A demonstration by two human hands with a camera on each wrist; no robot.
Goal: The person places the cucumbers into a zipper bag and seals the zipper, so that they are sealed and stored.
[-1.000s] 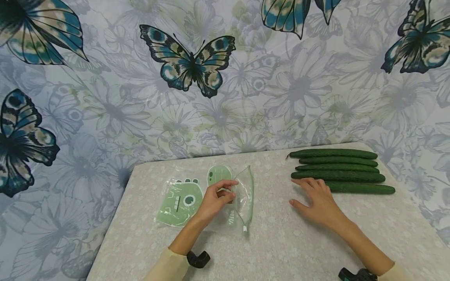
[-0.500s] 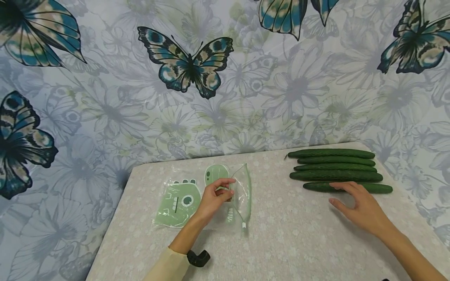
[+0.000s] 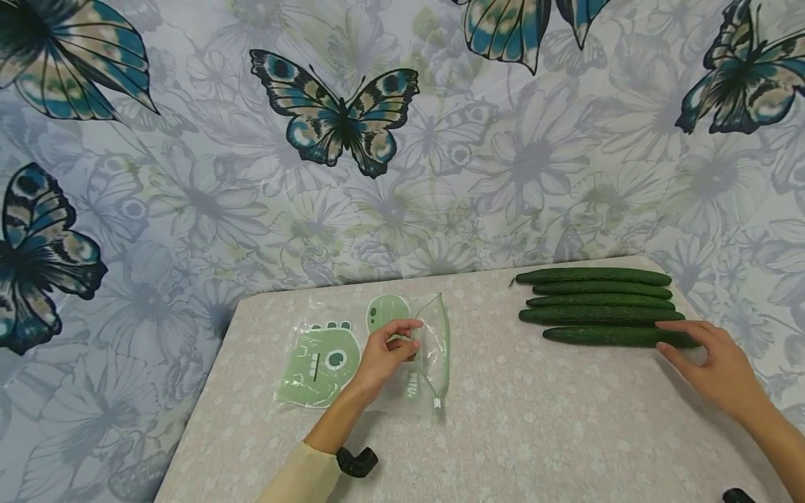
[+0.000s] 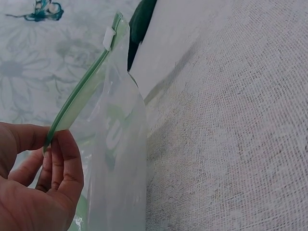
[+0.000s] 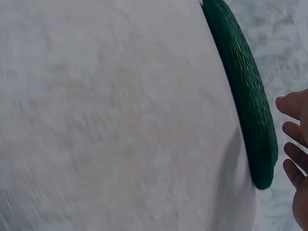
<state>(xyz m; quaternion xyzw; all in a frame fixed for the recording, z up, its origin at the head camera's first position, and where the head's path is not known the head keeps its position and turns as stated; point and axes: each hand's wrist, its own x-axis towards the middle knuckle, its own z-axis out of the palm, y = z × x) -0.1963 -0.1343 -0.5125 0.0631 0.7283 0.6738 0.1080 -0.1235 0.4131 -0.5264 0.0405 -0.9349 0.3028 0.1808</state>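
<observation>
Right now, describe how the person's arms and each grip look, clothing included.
The left grip is bare, with a plain pale cream sleeve on the forearm and a curved black wrist piece. The right grip is bare too; only part of a second black piece shows, and no sleeve there.

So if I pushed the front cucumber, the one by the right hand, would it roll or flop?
The front cucumber would probably roll, since it's long and rounded and lies on a flat table. It likely wouldn't flop: it looks thick and almost straight. Pushed backward, it might soon bump the next cucumber, which lies close beside it.
</observation>
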